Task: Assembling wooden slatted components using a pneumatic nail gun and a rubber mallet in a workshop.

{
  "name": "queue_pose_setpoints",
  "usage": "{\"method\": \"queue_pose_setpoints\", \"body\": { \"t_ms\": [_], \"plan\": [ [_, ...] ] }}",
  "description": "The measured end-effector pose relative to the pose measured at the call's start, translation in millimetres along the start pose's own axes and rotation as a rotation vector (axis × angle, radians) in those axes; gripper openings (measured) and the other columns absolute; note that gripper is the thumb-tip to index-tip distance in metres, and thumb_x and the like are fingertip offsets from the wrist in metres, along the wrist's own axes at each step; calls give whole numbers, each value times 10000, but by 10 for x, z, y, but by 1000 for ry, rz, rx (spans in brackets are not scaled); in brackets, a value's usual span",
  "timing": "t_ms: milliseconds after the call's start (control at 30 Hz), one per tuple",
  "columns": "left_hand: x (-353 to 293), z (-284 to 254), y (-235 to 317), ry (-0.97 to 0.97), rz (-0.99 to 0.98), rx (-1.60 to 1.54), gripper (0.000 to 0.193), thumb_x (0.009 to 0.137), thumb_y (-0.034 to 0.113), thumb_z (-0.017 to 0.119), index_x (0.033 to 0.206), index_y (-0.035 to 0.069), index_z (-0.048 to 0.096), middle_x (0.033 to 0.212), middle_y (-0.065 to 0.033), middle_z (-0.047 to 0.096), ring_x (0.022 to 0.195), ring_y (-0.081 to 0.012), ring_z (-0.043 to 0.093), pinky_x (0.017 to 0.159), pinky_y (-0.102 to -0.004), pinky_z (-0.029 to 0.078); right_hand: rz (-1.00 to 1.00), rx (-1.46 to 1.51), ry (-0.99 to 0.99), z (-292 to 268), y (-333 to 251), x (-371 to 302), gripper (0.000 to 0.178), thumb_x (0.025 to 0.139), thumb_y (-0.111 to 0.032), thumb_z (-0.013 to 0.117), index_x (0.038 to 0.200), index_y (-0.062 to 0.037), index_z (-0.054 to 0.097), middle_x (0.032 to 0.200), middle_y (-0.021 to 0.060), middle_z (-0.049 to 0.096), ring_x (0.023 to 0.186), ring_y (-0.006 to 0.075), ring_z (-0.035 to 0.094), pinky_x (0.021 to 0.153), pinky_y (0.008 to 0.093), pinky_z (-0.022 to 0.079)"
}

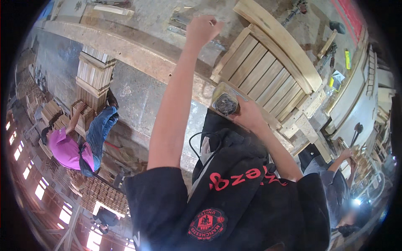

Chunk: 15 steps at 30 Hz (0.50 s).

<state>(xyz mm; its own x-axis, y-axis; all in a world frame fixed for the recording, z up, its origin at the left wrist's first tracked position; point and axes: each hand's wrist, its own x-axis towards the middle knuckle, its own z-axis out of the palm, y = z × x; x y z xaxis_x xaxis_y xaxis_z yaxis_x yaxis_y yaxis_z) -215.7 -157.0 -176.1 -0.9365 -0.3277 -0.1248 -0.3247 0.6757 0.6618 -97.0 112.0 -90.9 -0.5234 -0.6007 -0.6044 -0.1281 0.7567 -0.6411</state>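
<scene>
The left hand (202, 30) is raised over the workbench (142, 62), fingers curled nearly closed with a small pale object pinched at the fingertips; what that object is cannot be told. The right hand (248, 113) grips the side of a small open box (225, 102) filled with dark small parts. The box sits at the near edge of a slatted wooden panel (268, 71) lying flat on the bench.

Surroundings:
- A metal bracket (180, 23) lies on the bench just left of the left hand.
- A black cable (201, 144) loops across the person's dark shirt below the box.
- A person in a pink shirt (67, 148) crouches by stacked wooden crates (94, 77), well apart to the left.
- Another person's hand (346, 154) works at the right.
</scene>
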Motion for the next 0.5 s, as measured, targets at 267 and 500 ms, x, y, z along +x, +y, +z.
{"method": "queue_pose_setpoints", "body": {
  "t_ms": [267,500],
  "plan": [
    [12,35,1,64,-86,-77,364,778,460,634,863,115,711,776,-102,697,750,-303,667,714,-396,529,123,-94,-74,70,-13,153,614,719,-321,780,1172,29,559,868,269,656,886,463,613,784,509,501],
    [-14,-82,39,-16,-108,-117,330,771,442,635,769,118,701,749,-95,690,740,-298,665,702,-406,528,72,-98,-2,220,218,164,692,686,-245,780,1270,29,531,858,272,658,871,463,620,784,500,512]
  ]
}}
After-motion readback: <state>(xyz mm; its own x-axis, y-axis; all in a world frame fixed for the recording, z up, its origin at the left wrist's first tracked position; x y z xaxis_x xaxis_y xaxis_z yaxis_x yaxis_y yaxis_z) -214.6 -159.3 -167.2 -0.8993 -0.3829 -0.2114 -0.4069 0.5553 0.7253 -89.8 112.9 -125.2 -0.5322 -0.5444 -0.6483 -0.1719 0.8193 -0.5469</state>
